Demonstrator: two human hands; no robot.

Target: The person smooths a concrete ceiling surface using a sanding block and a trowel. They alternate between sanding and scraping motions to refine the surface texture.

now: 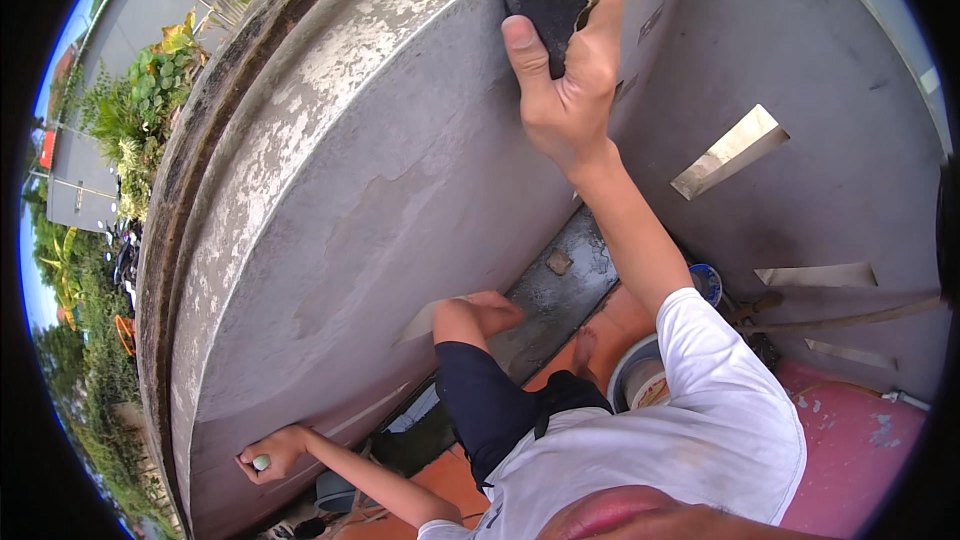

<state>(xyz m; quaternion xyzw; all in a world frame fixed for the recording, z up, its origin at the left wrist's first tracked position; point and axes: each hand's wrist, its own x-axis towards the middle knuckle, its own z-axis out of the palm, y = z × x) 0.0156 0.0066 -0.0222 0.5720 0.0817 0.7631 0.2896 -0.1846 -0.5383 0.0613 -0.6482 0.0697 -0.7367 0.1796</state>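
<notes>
My right hand (563, 100) grips a folded piece of dark grey sandpaper (540, 25) with a printed tan backing, held against the upper part of a curved grey plastered wall (350, 180) near its rim. My left hand (272, 455) is low on the same wall near its left edge, fingers curled. A small pale green oval (261, 463) shows at those fingers; I cannot tell if it is a ring or something held. The wall's rim has flaking white paint and a dark strip along its outer side.
My bent leg (480, 390) is by the wall above a wet dark ledge (555, 230) and orange tiled floor (600, 320). A basin (632, 365) and bucket (706, 280) sit right. A grey wall with slots (820, 170) stands right, above a pink surface (840, 440). Plants (160, 80) grow outside.
</notes>
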